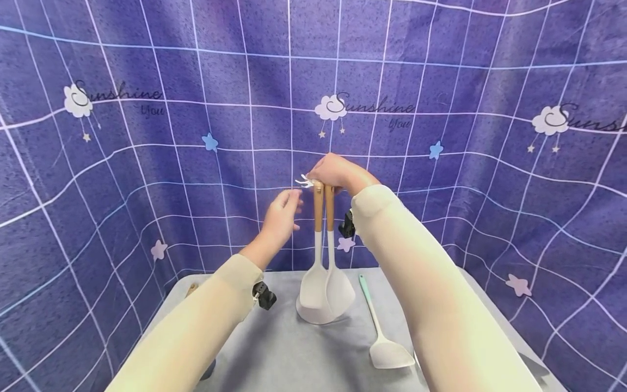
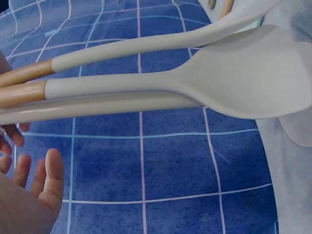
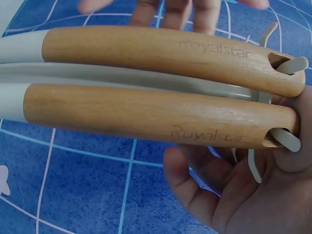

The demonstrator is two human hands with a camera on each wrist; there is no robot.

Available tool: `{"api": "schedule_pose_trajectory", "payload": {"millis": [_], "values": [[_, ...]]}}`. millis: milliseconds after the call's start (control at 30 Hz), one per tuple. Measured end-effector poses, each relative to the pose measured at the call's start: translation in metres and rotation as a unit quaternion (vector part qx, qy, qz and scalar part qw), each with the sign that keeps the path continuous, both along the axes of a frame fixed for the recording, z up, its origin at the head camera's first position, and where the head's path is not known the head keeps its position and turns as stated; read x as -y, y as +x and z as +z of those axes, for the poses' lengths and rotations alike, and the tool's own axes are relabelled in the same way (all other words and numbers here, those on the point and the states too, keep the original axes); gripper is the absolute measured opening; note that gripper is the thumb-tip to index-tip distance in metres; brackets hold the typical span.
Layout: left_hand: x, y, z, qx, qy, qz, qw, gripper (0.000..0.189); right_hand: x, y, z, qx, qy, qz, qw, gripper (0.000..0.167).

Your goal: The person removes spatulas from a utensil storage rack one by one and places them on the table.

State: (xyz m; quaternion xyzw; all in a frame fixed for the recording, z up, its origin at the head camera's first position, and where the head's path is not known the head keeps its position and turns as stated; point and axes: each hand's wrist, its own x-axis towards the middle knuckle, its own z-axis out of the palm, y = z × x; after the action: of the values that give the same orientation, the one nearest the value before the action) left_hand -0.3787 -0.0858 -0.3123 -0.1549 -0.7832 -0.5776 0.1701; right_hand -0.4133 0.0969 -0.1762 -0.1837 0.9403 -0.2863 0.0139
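Note:
A white utensil rack (image 2: 122, 105) stands upright on the table, its round base (image 1: 313, 317) partly hidden. Two broad white-headed turners hang from its hooks by wooden handles: one on the left (image 1: 313, 288), one on the right (image 1: 343, 288). "Royalstar" is marked on both handles. My right hand (image 1: 338, 171) grips the rack's top from above, fingers curled beside the hooks (image 3: 287, 139) and against the handle ends; its exact hold is partly hidden. My left hand (image 1: 281, 215) is raised left of the handles, fingers relaxed, holding nothing.
A white turner with a mint-green handle (image 1: 374, 321) lies on the grey table (image 1: 279, 348) right of the rack. Behind my left forearm a wooden tip (image 1: 192, 287) and a dark object (image 1: 208, 371) show partly. A purple gridded curtain (image 1: 245, 125) encloses the table.

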Motion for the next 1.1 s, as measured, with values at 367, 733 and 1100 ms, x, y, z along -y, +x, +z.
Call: {"api": "schedule_pose_trajectory", "payload": {"millis": [367,733,1100], "values": [[-0.017,0.015,-0.02,-0.022,-0.059,-0.057,0.9964,0.029,-0.002,0.004,-0.002,0.02,-0.024,0.001,0.9995,0.034],[-0.024,0.014,-0.019,-0.054,-0.086,-0.02,0.9946,0.024,-0.001,0.004,-0.001,0.027,-0.027,0.003,0.9993,0.034],[-0.026,0.02,-0.013,-0.031,-0.065,-0.023,0.9972,0.023,-0.002,0.001,-0.001,0.043,-0.029,0.012,0.9986,0.034]]}}
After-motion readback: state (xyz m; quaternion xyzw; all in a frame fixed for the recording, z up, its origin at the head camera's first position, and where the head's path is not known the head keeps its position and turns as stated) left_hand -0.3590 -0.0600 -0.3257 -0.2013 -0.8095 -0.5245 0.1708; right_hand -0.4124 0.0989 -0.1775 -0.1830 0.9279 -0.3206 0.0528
